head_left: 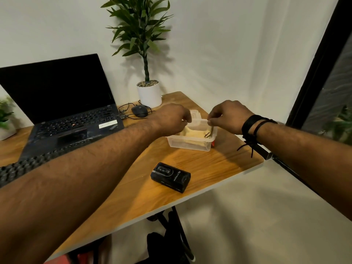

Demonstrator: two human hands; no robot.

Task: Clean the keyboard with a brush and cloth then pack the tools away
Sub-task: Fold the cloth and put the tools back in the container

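right then, the clear plastic container (190,142) sat on the wooden desk (133,187) near its far right corner, with a yellowish cloth (192,134) bunched inside it and what looked like the brush (209,133) standing tilted against the right-hand wall, its thin handle up between my fingers. my right hand (228,116) was curled over the container's right edge, finger and thumb pinching that handle. my left hand (172,119) was curled over the left side, fingertips down on the cloth; i could not tell whether it actually gripped the cloth or only pressed it. a clear lid (196,116) lay just behind the container, between my two hands. the keyboard (28,164) lay at the desk's left edge, partly hidden under my left forearm. behind it stood an open laptop (62,103) with a dark screen. a black mouse (139,111) with a tangled cable rested beside the laptop, near a white pot (149,94) holding a tall leafy plant. closer to me, a small black box (170,177) lay on the desk, well apart from the container.
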